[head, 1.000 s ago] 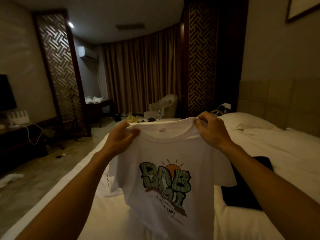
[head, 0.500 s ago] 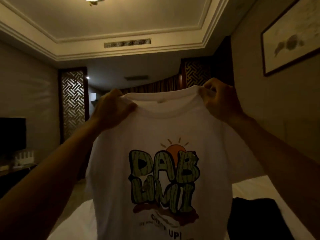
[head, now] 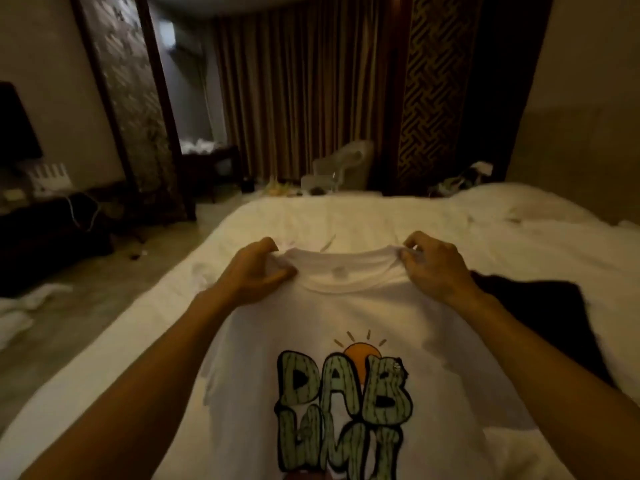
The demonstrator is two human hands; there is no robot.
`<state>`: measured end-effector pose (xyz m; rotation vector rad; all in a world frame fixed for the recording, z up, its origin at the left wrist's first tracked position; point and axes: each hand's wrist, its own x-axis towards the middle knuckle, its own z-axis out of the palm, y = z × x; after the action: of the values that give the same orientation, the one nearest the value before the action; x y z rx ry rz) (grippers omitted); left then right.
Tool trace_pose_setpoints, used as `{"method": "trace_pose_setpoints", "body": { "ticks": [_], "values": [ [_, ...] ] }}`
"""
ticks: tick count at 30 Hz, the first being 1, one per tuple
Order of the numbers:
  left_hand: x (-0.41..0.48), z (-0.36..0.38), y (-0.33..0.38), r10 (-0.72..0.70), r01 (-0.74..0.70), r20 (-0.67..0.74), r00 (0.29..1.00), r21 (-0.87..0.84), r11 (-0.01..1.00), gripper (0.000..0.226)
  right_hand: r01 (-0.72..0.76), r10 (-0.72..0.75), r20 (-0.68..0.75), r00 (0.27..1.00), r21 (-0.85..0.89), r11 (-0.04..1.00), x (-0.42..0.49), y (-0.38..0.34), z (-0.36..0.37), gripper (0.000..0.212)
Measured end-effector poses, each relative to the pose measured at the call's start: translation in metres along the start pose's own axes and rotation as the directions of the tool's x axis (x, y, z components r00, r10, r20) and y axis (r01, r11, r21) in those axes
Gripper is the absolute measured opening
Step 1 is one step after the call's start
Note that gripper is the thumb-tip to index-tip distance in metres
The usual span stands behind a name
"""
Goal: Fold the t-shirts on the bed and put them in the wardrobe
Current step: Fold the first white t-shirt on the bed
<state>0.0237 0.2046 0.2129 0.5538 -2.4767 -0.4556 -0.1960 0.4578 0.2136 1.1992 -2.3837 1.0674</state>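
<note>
Here both hands grasp one white t-shirt (head: 346, 317) at its neckline. The left hand (head: 258, 271) has its fingers curled into a bunch of fabric at the left end of the collar, thumb on top. The right hand (head: 433, 268) pinches the right end of the collar between thumb and bent fingers. The collar is stretched in a shallow curve between the two hands, with a small label showing inside it.

From the hands the shirt spreads back toward the person, front side up, over the white bed (head: 311, 220). A green cartoon-letter print (head: 343, 403) with an orange sun above it sits between the forearms, nearer the person than the hands. Whether the lower hem lies flat is out of view.

Just to the right of the right hand and wrist a black garment (head: 540, 313) lies on the bed, its edge tucked under the shirt's sleeve. Beyond the right hand, farther up the bed, is a white pillow (head: 540, 202).

Past both hands, beyond the bed's far edge, stand a pale armchair (head: 343, 164) and long brown curtains (head: 304, 91). Well to the left of the left hand, white cloth (head: 24, 303) lies on the floor and a dark screen (head: 15, 126) hangs on the wall.
</note>
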Motion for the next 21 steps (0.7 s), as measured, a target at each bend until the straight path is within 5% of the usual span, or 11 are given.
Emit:
{"method": "trace_pose_setpoints", "body": {
  "ticks": [8,21],
  "values": [
    [-0.005,0.157,-0.117,-0.241,0.264,0.284,0.928,-0.046,0.963,0.056,-0.185,0.187,0.268,0.945,-0.031,0.982,-0.015,0.093,0.176,0.014],
    [0.127,0.275,-0.22,-0.297,0.301,0.209,0.932,0.011,0.954,0.041,-0.109,0.131,0.287,0.949,-0.094,0.99,0.122,0.191,0.297,0.022]
  ]
}}
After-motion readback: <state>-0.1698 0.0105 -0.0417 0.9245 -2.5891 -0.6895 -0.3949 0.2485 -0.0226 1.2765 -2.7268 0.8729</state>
